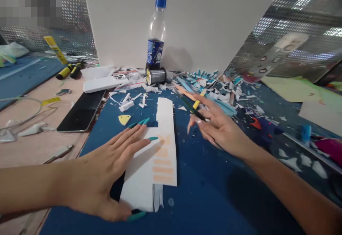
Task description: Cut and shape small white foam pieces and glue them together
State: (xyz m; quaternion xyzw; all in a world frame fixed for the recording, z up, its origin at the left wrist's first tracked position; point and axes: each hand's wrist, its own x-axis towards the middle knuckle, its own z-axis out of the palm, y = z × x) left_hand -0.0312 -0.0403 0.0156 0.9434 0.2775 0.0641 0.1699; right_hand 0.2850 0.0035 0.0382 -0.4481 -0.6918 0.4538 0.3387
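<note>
1. Left hand [104, 170] lies flat, palm down, on the white sheet [162, 121]. The fingers are spread and straight and grip nothing. They press on the sheet's left part, and the thumb tip curls at its near edge.
2. The white sheet lies on the blue mat [203, 192], near the centre and just in front of me. It is an upright strip with pale orange bars on its right half. A few slits are cut into its near edge.
3. Right hand [221, 131] hovers right of the sheet without touching it. Its fingers are loosely fanned, and a thin dark stick [192, 111] is held between them, pointing up-left. The view is blurred here, so I cannot tell which fingers carry it.
4. A small yellow triangle scrap [124, 119] sits just beyond the left fingertips.
5. Behind the mat, a blue-capped bottle [156, 39] stands upright against the white board [203, 24], with a spool [157, 75] on its side at its foot.
6. A scrap heap [213, 85] of blue and white offcuts lies beyond the right hand.
7. A black phone [81, 112] lies face up, left of the mat.
</note>
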